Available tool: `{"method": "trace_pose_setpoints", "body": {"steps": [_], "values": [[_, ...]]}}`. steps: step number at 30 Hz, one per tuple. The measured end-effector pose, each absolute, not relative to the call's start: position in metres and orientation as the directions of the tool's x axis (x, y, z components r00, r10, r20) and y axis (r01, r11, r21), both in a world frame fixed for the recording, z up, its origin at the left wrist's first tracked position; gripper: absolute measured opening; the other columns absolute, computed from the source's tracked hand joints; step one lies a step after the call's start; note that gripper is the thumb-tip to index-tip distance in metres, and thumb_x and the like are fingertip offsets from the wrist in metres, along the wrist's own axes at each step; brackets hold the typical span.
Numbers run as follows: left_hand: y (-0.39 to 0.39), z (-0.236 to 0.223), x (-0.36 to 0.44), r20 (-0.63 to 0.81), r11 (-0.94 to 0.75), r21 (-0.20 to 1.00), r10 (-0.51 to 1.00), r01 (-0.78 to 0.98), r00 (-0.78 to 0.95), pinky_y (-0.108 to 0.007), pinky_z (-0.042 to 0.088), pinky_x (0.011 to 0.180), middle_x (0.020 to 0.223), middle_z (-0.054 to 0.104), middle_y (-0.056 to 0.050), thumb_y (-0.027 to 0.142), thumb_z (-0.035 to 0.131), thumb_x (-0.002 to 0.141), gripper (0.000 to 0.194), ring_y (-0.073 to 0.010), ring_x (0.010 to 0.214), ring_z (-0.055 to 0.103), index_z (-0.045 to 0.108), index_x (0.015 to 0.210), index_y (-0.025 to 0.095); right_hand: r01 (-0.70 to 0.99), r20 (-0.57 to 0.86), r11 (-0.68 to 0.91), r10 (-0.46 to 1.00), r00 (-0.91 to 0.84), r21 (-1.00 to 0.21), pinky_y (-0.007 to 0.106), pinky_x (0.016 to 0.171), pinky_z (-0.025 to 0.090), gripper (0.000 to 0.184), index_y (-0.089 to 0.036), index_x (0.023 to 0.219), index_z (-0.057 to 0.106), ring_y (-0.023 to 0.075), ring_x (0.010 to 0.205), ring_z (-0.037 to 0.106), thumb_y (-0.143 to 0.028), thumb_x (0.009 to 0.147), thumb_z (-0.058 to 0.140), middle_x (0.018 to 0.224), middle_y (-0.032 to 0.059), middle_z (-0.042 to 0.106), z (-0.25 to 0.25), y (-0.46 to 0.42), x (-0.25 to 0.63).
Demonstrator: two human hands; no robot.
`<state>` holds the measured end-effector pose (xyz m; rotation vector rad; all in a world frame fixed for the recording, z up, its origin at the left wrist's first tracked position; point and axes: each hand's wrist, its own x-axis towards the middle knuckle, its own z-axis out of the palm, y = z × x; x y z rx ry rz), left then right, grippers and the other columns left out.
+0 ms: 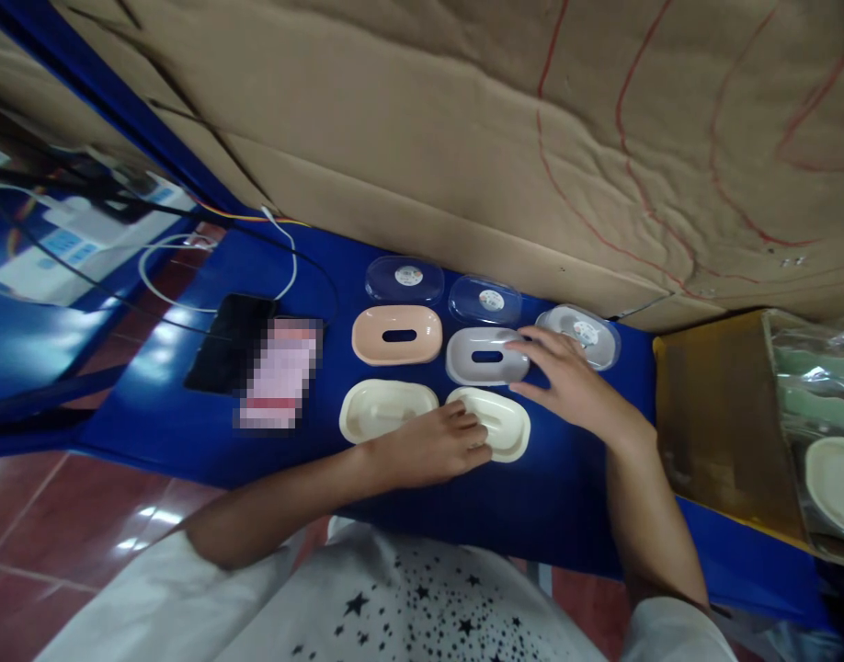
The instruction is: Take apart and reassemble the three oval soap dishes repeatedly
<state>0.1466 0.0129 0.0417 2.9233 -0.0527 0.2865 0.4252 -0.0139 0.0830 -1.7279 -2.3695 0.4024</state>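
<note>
My left hand [446, 444] reaches in from the left, its fingers curled over the left part of a cream soap dish [508, 428]. A second cream dish [367, 409] lies beside it, partly behind my left wrist. My right hand [566, 368] is at the right end of a grey oval insert [467, 361] with a slot in its middle. Its thumb and fingers are spread apart, the fingertips over or touching the insert's edge. Left of that lies a peach slotted insert [367, 336]. Behind are clear lids with round stickers, one left [384, 280], one in the middle [467, 302].
A third clear lid [601, 354] lies past my right hand. A cardboard box [722, 432] with bagged dishes stands right. Phones, one dark [222, 354], one with a blurred screen [284, 368], lie left near a white cable [177, 299] and power strip [84, 253]. Cardboard [394, 138] walls the back.
</note>
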Motion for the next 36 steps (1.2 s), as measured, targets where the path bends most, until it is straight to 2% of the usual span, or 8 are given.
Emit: {"method": "trace_pose_setpoints", "body": {"steps": [4,8,13,16,21,25,32,36], "values": [[0.016,0.041,0.145,0.179,-0.978,0.208,0.003,-0.035,0.984,-0.042,0.046,0.097,0.099,0.069,-0.004,0.017,0.064,0.105,0.003,-0.0231,0.095,0.066,0.066,0.103,0.018,0.967,0.016,0.094,0.996,-0.092,-0.238,0.068,0.123,0.036,0.062,-0.028,0.155,0.053,0.0417,0.156,0.044,-0.041,0.098,0.071,0.168,0.0174,0.046,0.088,-0.012,0.465],[0.015,0.038,0.144,0.157,-0.967,0.254,0.027,-0.014,0.987,-0.04,0.047,0.09,0.099,0.069,-0.004,0.019,0.068,0.103,0.003,-0.0225,0.09,0.064,0.066,0.102,0.018,0.973,-0.132,-0.095,0.989,0.068,-0.208,0.078,0.121,0.032,0.081,-0.029,0.163,0.042,0.0487,0.156,0.041,-0.041,0.09,0.075,0.171,0.02,0.043,0.088,-0.015,0.497],[0.016,0.038,0.145,0.145,-0.963,0.27,0.041,0.0,0.989,-0.04,0.047,0.091,0.099,0.069,-0.003,0.016,0.068,0.103,0.004,-0.0223,0.089,0.064,0.065,0.101,0.019,0.92,-0.378,-0.192,0.925,0.053,-0.342,0.066,0.116,0.048,0.077,-0.037,0.151,0.056,0.0437,0.138,0.062,-0.055,0.08,0.081,0.155,0.0082,0.063,0.106,-0.032,0.512],[0.017,0.04,0.145,0.145,-0.959,0.282,0.04,-0.002,0.989,-0.039,0.047,0.091,0.099,0.07,-0.004,0.015,0.068,0.103,0.005,-0.0218,0.089,0.064,0.065,0.1,0.018,0.877,-0.458,-0.21,0.889,-0.014,-0.433,0.062,0.115,0.051,0.077,-0.038,0.148,0.059,0.0413,0.135,0.065,-0.065,0.079,0.081,0.149,0.0061,0.068,0.115,-0.037,0.516],[0.018,0.039,0.146,0.174,-0.959,0.283,0.046,-0.005,0.984,-0.038,0.047,0.093,0.098,0.069,-0.004,0.017,0.065,0.105,0.006,-0.0216,0.091,0.063,0.064,0.099,0.019,0.876,-0.335,-0.143,0.942,-0.023,-0.461,0.061,0.119,0.047,0.075,-0.037,0.153,0.053,0.0383,0.143,0.061,-0.064,0.086,0.077,0.156,0.0066,0.063,0.099,-0.023,0.523],[0.018,0.038,0.147,0.18,-0.961,0.276,0.041,-0.01,0.983,-0.039,0.048,0.093,0.099,0.069,-0.004,0.019,0.065,0.105,0.006,-0.022,0.092,0.064,0.065,0.099,0.019,0.92,-0.214,-0.041,0.976,-0.046,-0.389,0.067,0.118,0.044,0.071,-0.033,0.153,0.053,0.0399,0.146,0.058,-0.051,0.088,0.077,0.16,0.0104,0.06,0.072,-0.007,0.519],[0.018,0.037,0.145,0.173,-0.961,0.275,0.033,-0.016,0.984,-0.039,0.048,0.091,0.1,0.069,-0.004,0.017,0.066,0.104,0.004,-0.0219,0.09,0.064,0.064,0.101,0.018,0.951,-0.051,0.002,0.999,-0.019,-0.309,0.07,0.124,0.034,0.068,-0.029,0.162,0.045,0.0401,0.162,0.036,-0.039,0.099,0.067,0.176,0.0159,0.038,0.079,-0.002,0.492],[0.02,0.04,0.144,0.158,-0.961,0.275,0.019,-0.026,0.987,-0.039,0.048,0.089,0.1,0.07,-0.004,0.016,0.066,0.103,0.005,-0.0217,0.09,0.064,0.064,0.1,0.018,0.938,0.06,0.025,0.998,-0.005,-0.345,0.059,0.122,0.041,0.05,-0.027,0.155,0.055,0.0345,0.15,0.054,-0.045,0.108,0.056,0.161,0.0147,0.058,0.109,-0.042,0.482]]}}
